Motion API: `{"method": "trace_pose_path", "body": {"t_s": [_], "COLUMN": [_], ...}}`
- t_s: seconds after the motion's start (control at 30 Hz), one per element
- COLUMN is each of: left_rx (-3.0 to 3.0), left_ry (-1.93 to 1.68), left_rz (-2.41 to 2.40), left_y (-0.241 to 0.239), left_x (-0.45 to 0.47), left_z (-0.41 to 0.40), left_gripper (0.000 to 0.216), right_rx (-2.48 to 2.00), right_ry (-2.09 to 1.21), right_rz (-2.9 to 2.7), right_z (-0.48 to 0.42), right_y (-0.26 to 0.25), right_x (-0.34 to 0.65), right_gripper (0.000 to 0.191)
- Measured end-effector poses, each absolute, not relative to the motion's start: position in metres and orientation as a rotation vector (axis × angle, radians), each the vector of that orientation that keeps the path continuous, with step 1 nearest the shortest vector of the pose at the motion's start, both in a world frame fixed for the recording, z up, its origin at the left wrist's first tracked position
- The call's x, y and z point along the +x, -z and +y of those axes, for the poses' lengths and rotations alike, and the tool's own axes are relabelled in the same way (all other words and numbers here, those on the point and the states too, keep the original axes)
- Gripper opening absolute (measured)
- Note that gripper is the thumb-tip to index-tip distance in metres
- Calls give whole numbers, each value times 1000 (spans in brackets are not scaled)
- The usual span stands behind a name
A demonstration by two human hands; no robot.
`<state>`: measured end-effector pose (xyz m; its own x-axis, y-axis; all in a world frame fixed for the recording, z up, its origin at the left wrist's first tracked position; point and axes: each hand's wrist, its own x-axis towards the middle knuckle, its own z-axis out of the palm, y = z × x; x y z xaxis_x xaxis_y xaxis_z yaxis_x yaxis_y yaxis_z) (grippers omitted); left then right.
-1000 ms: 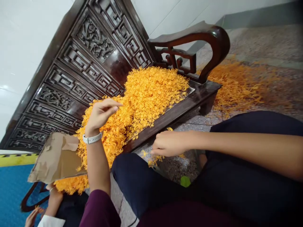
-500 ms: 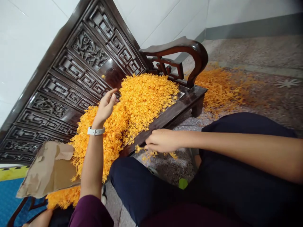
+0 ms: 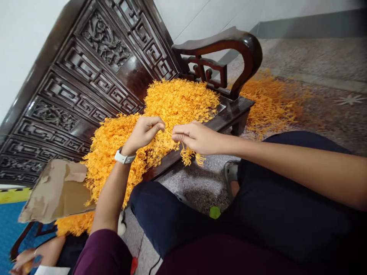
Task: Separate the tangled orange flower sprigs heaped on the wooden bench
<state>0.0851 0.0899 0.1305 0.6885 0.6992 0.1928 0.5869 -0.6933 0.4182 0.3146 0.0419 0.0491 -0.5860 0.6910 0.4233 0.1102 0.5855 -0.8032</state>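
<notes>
We see the two hands facing each other near the middle of the frame, fingertips apart by a narrow gap. The right hand (image 3: pixel 197 137) is closed on a few orange strands (image 3: pixel 187 156), which dangle just below its fingers, their length running roughly down the frame. That hand is the nearer one to them; from the left hand (image 3: pixel 146 133) they lie to the right and a little lower. The left thumb and index finger curl toward each other, but against the orange behind we cannot tell whether they meet or pinch a piece. Behind both hands, a large orange heap (image 3: pixel 183 97) covers the seat of a dark carved bench (image 3: pixel 239 109), with a torn cardboard piece (image 3: pixel 54 191) at its lower-left end. More orange stems (image 3: pixel 269 101) lie on the floor at the upper right. We find no brand, label or writing to read, including on the white wristband (image 3: pixel 125 157) at the left wrist.
</notes>
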Motion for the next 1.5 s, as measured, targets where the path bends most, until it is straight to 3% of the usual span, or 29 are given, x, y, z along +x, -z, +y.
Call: {"method": "trace_pose_path", "body": {"t_s": [0.13,0.27,0.3,0.47,0.6,0.7,0.8,0.93,1.0,1.13,1.5], "left_rx": [2612,2403,2338,2090,1964,1878,1780,1887,1963,2030,1862], "left_ry": [-792,-13,7,-1123,-689,-362,-257,-235,-292,-471,-899], "left_rz": [1347,1267,1238,1649,1728,1433,1006,954,1051,1134,1274], "left_y": [-137,-146,-145,-122,-86,-60,-54,-74,-86,-96,-83], "left_x": [51,24,20,5,8,23,41,61,64,57,40], "left_z": [115,123,127,168,168,132,91,67,67,72,67], "left_gripper": [47,38,38,67,86,81,76,48,37,41,24], "right_rx": [-324,-109,-151,-346,-435,-665,-841,-901,-904,-912,-870], "right_ry": [-1034,-1104,-1074,-948,-997,-1036,-1104,-1118,-1113,-1200,-1278], "right_rz": [-2463,-2852,-2919,-2989,-2869,-2634,-2291,-1992,-1930,-1903,-1829], "right_z": [2,-13,-10,6,1,2,16,41,50,52,53], "right_y": [-48,-37,-34,-18,-22,-31,-36,-37,-38,-43,-42], "right_x": [305,300,300,298,299,303,311,319,321,321,325], "right_gripper": [21,21,22,30,33,30,30,29,28,24,26]}}
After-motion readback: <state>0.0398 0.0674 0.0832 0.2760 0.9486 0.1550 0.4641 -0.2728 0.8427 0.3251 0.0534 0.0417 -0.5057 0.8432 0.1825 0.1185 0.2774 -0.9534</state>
